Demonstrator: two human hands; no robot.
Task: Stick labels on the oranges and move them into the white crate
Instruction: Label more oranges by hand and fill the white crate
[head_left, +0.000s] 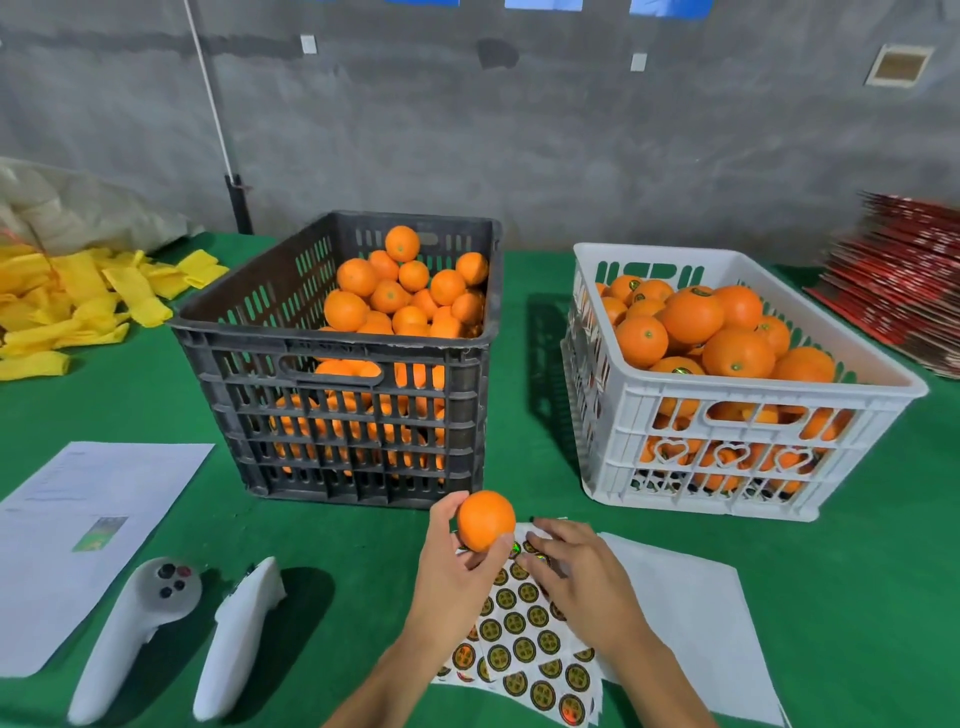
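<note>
On the green table (156, 410), a dark crate (332, 395) stands at twelve o'clock from the hands, piled with plain oranges (400, 291). The white crate (727, 441) sits at two o'clock, heaped with labelled oranges (717, 332). A sheet of round labels (524, 644) lies under both hands. The right hand (582, 577) rests on the sheet, fingers bent at a label; whether it pinches one I cannot tell. The left hand (452, 566) grips a single orange (485, 520) above the sheet's eleven o'clock corner.
</note>
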